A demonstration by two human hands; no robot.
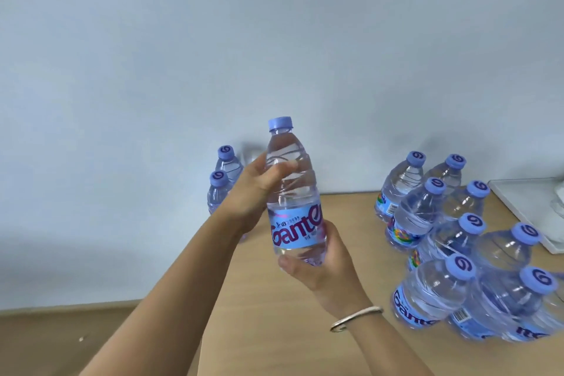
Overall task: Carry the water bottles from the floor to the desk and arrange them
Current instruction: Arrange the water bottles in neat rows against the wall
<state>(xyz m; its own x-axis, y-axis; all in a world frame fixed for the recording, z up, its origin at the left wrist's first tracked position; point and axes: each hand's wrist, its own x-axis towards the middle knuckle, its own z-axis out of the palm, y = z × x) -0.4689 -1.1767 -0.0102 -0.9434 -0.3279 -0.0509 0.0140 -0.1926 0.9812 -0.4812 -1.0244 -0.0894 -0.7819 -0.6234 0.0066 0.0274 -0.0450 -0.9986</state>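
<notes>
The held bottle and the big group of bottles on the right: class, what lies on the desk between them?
In the head view, only bare wooden desk separates the held bottle from the group of bottles; nothing stands there.

We see the left hand (256, 189) and right hand (323, 259) gripping an upright water bottle (293, 192) above the desk (274, 314); clustered bottles (442, 238) stand at right, two bottles (221, 183) behind.

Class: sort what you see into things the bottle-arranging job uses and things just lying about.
Job: held bottle; left hand; right hand; bottle group; two bottles behind; desk.
Lying about: white tray; bracelet.
</notes>
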